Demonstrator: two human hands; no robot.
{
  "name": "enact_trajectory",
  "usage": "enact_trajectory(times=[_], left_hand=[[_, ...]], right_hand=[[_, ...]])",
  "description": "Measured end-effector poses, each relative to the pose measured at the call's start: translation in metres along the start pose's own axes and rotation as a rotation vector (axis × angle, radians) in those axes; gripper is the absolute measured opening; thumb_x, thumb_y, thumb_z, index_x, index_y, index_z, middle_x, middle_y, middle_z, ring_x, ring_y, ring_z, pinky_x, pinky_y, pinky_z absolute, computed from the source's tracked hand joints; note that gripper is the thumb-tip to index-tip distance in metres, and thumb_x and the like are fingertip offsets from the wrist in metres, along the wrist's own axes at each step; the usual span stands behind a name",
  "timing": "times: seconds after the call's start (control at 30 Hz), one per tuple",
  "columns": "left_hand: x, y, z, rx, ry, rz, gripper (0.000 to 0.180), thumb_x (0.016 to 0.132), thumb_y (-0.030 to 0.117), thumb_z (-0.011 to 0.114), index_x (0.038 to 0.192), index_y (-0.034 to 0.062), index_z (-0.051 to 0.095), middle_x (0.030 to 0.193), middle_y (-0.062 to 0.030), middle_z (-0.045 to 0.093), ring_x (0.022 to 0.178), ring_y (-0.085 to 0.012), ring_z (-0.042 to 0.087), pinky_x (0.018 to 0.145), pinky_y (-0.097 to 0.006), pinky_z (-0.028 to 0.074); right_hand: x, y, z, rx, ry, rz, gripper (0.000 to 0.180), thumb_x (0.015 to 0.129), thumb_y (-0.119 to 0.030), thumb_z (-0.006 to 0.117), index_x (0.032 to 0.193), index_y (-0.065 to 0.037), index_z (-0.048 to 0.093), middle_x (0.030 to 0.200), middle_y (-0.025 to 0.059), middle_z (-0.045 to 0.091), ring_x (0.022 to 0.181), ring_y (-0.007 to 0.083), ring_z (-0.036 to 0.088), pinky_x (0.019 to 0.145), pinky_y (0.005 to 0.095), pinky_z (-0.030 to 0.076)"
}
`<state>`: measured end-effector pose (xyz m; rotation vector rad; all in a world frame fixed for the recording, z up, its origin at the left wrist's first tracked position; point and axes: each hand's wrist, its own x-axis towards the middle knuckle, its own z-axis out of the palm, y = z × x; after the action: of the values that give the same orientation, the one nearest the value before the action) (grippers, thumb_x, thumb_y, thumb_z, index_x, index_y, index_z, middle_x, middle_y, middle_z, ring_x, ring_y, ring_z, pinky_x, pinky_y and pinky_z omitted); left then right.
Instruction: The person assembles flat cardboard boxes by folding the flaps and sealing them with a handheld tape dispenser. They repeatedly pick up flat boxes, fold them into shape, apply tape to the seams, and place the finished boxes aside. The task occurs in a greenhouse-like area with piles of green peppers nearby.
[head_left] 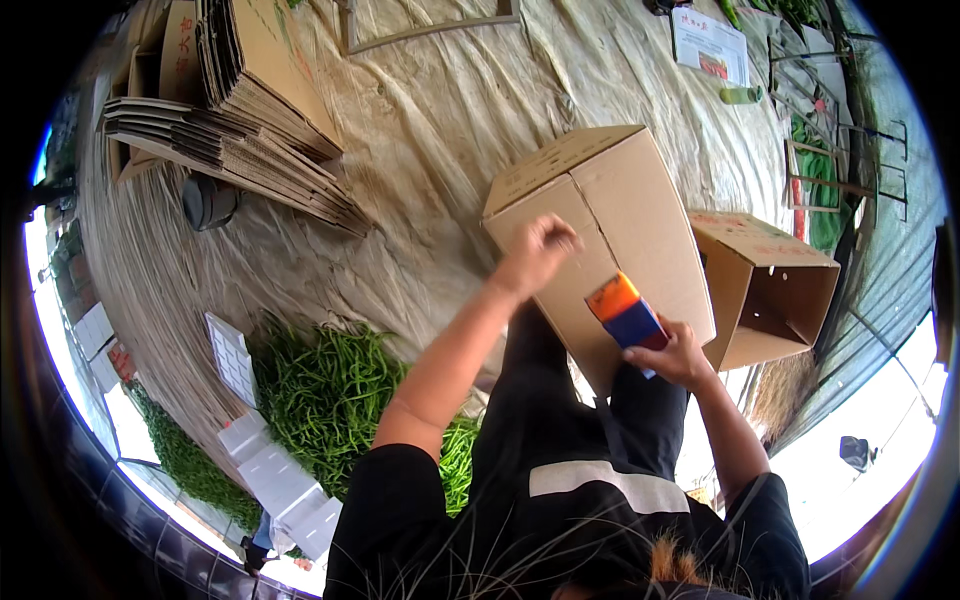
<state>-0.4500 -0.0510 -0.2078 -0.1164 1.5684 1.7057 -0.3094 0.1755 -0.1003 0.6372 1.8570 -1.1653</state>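
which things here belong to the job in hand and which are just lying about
In use:
- orange-and-blue object, in the right hand
- large carton, near the left hand

Probably just lying about:
- flattened cartons
- open carton
- green produce

My left hand point(540, 257) hangs beyond my legs point(540, 410), fingers point(560, 234) curled; my right hand point(676, 356) grips at their far end.

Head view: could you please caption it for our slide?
Right fingers grip an orange and blue oblong object over a brown cardboard box; left fingers nearby.
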Motion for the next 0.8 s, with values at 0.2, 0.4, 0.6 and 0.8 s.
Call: enact_trajectory(times=[0.2,0.4,0.6,0.8], left_hand=[[0.151,-0.018,-0.095,0.208,0.439,0.082,0.008,0.089,0.010,0.061,0.088,0.0018,0.061,0.082,-0.0049,0.066,0.076,-0.0133,0.061,0.069,-0.029,0.050],[0.237,-0.052,-0.095,0.679,0.488,0.127,0.006,0.090,0.010,0.057,0.093,0.0063,0.061,0.088,-0.0116,0.066,0.078,-0.0254,0.063,0.071,-0.038,0.050],[0.238,-0.126,-0.068,1.107,0.394,-0.140,0.023,0.093,0.021,0.047,0.099,0.0031,0.060,0.115,-0.0246,0.061,0.113,-0.0369,0.056,0.096,-0.045,0.044],[0.181,-0.018,-0.007,0.904,-0.001,-0.111,0.061,0.095,0.054,0.033,0.122,0.0052,0.059,0.120,-0.0249,0.059,0.117,-0.0381,0.054,0.099,-0.046,0.042]], right_hand=[[0.022,0.001,-0.013,0.245,-0.015,0.089,0.038,0.076,-0.029,0.078,0.087,0.004,0.064,0.072,0.0068,0.065,0.064,0.0125,0.062,0.059,0.0263,0.050],[0.111,0.013,-0.001,0.280,0.104,0.108,0.035,0.080,-0.032,0.074,0.076,0.001,0.064,0.064,0.0041,0.062,0.059,0.0095,0.059,0.055,0.0257,0.048],[0.154,0.029,0.020,-0.040,0.127,0.207,0.059,0.071,-0.060,0.070,0.076,-0.002,0.070,0.068,0.0083,0.067,0.064,0.0179,0.066,0.063,0.0325,0.052],[0.157,0.045,0.002,-0.026,0.143,0.274,0.065,0.067,-0.067,0.068,0.075,-0.003,0.071,0.069,0.0101,0.068,0.068,0.0202,0.068,0.066,0.0341,0.053]])
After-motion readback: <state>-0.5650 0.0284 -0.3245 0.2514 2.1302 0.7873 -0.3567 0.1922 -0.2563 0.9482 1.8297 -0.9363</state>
